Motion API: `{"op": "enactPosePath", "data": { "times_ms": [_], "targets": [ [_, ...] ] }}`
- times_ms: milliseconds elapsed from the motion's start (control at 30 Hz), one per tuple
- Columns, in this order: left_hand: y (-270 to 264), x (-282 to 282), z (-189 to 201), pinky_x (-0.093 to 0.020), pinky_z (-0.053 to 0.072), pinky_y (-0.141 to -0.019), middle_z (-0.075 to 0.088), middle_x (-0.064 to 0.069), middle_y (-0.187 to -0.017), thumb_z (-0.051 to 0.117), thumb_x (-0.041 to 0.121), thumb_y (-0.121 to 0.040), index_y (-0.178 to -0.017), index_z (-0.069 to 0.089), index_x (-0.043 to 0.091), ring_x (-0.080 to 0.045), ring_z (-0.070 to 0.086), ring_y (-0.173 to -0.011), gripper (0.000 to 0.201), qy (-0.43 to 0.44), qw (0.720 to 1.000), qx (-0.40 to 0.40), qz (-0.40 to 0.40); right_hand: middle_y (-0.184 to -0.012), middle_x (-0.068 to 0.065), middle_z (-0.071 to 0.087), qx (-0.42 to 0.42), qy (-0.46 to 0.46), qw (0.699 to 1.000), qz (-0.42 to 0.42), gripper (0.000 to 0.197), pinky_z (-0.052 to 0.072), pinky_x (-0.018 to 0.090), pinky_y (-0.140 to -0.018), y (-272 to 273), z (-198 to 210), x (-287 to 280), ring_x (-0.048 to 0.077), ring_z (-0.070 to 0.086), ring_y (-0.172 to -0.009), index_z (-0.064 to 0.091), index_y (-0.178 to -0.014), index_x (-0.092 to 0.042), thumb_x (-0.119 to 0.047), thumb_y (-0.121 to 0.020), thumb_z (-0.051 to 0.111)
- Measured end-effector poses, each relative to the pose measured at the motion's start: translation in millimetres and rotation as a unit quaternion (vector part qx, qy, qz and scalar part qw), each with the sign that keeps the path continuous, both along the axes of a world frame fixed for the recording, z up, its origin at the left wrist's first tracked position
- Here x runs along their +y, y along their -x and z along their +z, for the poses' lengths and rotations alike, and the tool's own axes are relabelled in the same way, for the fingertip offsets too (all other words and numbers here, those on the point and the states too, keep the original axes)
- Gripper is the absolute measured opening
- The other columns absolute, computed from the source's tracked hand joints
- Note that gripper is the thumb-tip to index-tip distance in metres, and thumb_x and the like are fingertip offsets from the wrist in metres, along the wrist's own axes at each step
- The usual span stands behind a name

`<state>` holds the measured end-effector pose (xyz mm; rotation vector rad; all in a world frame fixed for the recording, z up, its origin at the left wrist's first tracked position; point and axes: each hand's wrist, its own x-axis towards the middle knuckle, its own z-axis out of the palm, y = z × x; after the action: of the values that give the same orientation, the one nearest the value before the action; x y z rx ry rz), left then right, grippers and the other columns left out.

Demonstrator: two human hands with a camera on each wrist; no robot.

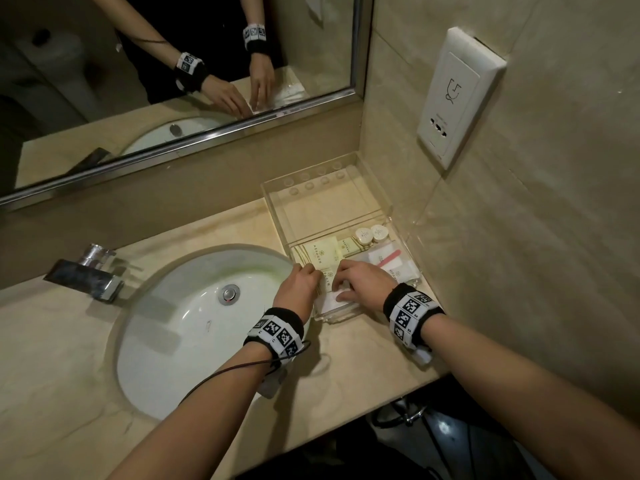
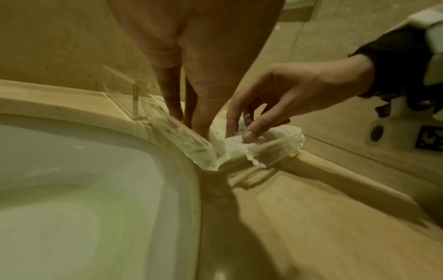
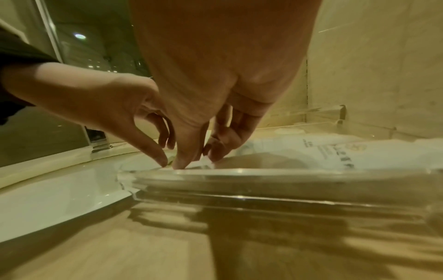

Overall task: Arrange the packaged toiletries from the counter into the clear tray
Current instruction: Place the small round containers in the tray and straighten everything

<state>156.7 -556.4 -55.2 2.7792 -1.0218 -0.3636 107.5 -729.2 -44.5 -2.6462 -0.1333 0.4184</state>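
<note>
The job looked nearly done — no packets showed on the counter (image 1: 363, 355). Both hands worked inside the clear tray (image 1: 273, 188): right hand (image 1: 363, 280) fingers curled, pinching a white sachet (image 1: 334, 299); left hand (image 1: 298, 291) fingertips pressed packets just beside it — other toiletries lay beyond the fingers.

head: high, downward | wrists: low, close | shared: tray (image 1: 346, 317) corner

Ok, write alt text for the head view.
Both hands, left hand and right hand, reach into the near end of a clear tray on a beige counter, handling a white packet beside a sink.
</note>
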Motion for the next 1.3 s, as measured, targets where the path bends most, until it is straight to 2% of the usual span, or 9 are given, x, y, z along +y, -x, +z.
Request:
{"op": "enactPosePath", "data": {
  "times_ms": [200, 367, 533, 700, 800, 933, 1033, 1133, 1300],
  "targets": [
    [10.4, -8.6, 5.0, -0.032, 0.038, -0.1, 0.049, -0.012, -0.127, 0.053, -0.003, -0.084, -0.123, 0.047, 0.004, -0.028, 0.043, -0.12, 0.041, -0.057, 0.997, -0.043, -0.01, -0.114, -0.004, 0.054, 0.015, 0.004, 1.0, -0.008, 0.027, 0.044, 0.024, -0.08, 5.2, -0.5, 2.3, 0.015, 0.059, -0.094, 0.07, -0.11, -0.019, -0.03, -0.085, 0.071],
    [12.3, -11.5, 6.0, -0.033, 0.036, -0.1, 0.055, -0.014, -0.122, 0.044, -0.003, -0.088, -0.118, 0.05, 0.003, -0.028, 0.044, -0.118, 0.031, -0.076, 0.996, -0.043, -0.014, -0.113, -0.004, 0.054, 0.013, -0.01, 1.0, -0.02, 0.025, 0.046, 0.027, -0.08, 8.7, 0.2, 0.5, 0.014, 0.057, -0.091, 0.069, -0.11, -0.02, -0.028, -0.087, 0.07],
    [12.5, -9.4, 4.1, -0.032, 0.038, -0.096, 0.06, -0.011, -0.115, 0.048, 0.0, -0.09, -0.11, 0.059, 0.005, -0.026, 0.046, -0.115, 0.024, -0.053, 0.998, -0.023, -0.021, -0.113, -0.005, 0.054, 0.011, -0.023, 0.999, -0.025, 0.023, 0.047, 0.027, -0.081, 11.5, 0.3, -1.5, 0.011, 0.054, -0.089, 0.069, -0.109, -0.021, -0.027, -0.087, 0.069],
    [13.3, -4.6, 3.0, -0.031, 0.042, -0.093, 0.063, -0.009, -0.107, 0.057, 0.007, -0.086, -0.103, 0.062, 0.007, -0.024, 0.047, -0.11, 0.018, -0.038, 0.999, -0.012, -0.034, -0.11, -0.007, 0.053, -0.003, -0.023, 0.999, -0.03, 0.02, 0.039, 0.022, -0.075, 11.2, -0.8, -2.4, 0.008, 0.05, -0.084, 0.069, -0.104, -0.022, -0.029, -0.086, 0.07],
    [11.1, -1.6, 0.1, -0.03, 0.043, -0.087, 0.065, -0.007, -0.102, 0.056, 0.009, -0.087, -0.098, 0.066, 0.008, -0.023, 0.048, -0.106, 0.015, -0.018, 1.0, -0.001, -0.024, -0.106, -0.008, 0.054, -0.005, -0.036, 0.999, -0.04, 0.016, 0.042, 0.024, -0.074, 10.0, -1.9, -3.9, 0.01, 0.053, -0.084, 0.07, -0.099, -0.023, -0.03, -0.084, 0.071],
    [6.7, 1.7, 4.2, -0.032, 0.043, -0.079, 0.064, -0.009, -0.099, 0.053, 0.015, -0.093, -0.096, 0.069, 0.007, -0.025, 0.051, -0.102, 0.018, 0.045, 0.999, 0.002, -0.01, -0.101, -0.007, 0.057, -0.062, -0.077, 0.988, -0.122, 0.015, 0.051, 0.027, -0.081, 5.8, 0.1, -10.3, 0.011, 0.056, -0.088, 0.067, -0.1, -0.02, -0.026, -0.086, 0.069],
    [4.3, 2.9, 8.4, -0.034, 0.045, -0.076, 0.059, -0.01, -0.104, 0.057, 0.014, -0.092, -0.101, 0.064, 0.007, -0.027, 0.052, -0.101, 0.014, 0.096, 0.995, -0.014, 0.004, -0.116, 0.0, 0.059, -0.089, -0.054, 0.978, -0.182, 0.029, 0.051, 0.033, -0.087, 0.9, -3.0, -24.4, 0.017, 0.059, -0.098, 0.064, -0.112, -0.016, -0.027, -0.086, 0.069],
    [2.8, -0.8, 7.5, -0.036, 0.048, -0.086, 0.056, -0.01, -0.121, 0.06, 0.011, -0.089, -0.117, 0.06, 0.008, -0.028, 0.049, -0.113, 0.028, 0.106, 0.994, -0.02, -0.01, -0.125, 0.0, 0.056, -0.049, -0.006, 0.982, -0.183, 0.043, 0.051, 0.04, -0.089, -1.6, -10.1, -39.3, 0.022, 0.059, -0.103, 0.061, -0.12, -0.018, -0.041, -0.084, 0.069],
    [7.3, -12.3, 1.5, -0.04, 0.037, -0.112, 0.04, -0.01, -0.148, 0.052, 0.013, -0.095, -0.141, 0.043, 0.016, -0.03, 0.033, -0.139, 0.047, 0.072, 0.996, -0.005, -0.049, -0.131, -0.002, 0.055, -0.024, 0.055, 0.983, -0.173, 0.042, 0.051, 0.042, -0.093, 2.6, -15.4, -51.1, 0.023, 0.055, -0.112, 0.058, -0.124, -0.022, -0.037, -0.085, 0.068]
  ]
}}
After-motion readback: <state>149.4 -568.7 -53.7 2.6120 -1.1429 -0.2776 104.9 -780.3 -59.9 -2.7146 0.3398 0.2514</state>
